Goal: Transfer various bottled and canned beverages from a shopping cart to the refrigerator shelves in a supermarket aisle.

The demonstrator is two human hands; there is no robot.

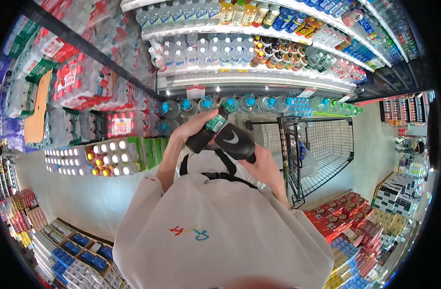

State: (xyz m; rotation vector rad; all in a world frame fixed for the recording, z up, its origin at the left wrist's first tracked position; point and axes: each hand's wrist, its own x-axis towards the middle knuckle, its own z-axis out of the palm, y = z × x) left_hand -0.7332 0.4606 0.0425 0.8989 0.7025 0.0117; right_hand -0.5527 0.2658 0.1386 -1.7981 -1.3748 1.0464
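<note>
My left hand [195,126] grips a dark plastic drink bottle [207,132] with a green cap and green label, held tilted before my body. Beside it my right hand [260,164] is closed around the handle of a black handheld device [235,141], whose broad head is close to the bottle's label. It looks like a barcode scanner, though its front is hidden. Whether the device and the bottle touch, I cannot tell. Large water bottles with blue caps [250,104] stand in a row just beyond my hands.
A metal wire shopping cart [323,155] stands at the right, a plastic bag inside. Shelves of bottled drinks [213,54] rise ahead. Shrink-wrapped bottle packs [85,81] are stacked at the left, above white-capped bottles [114,158]. Red boxes [338,213] are at the lower right.
</note>
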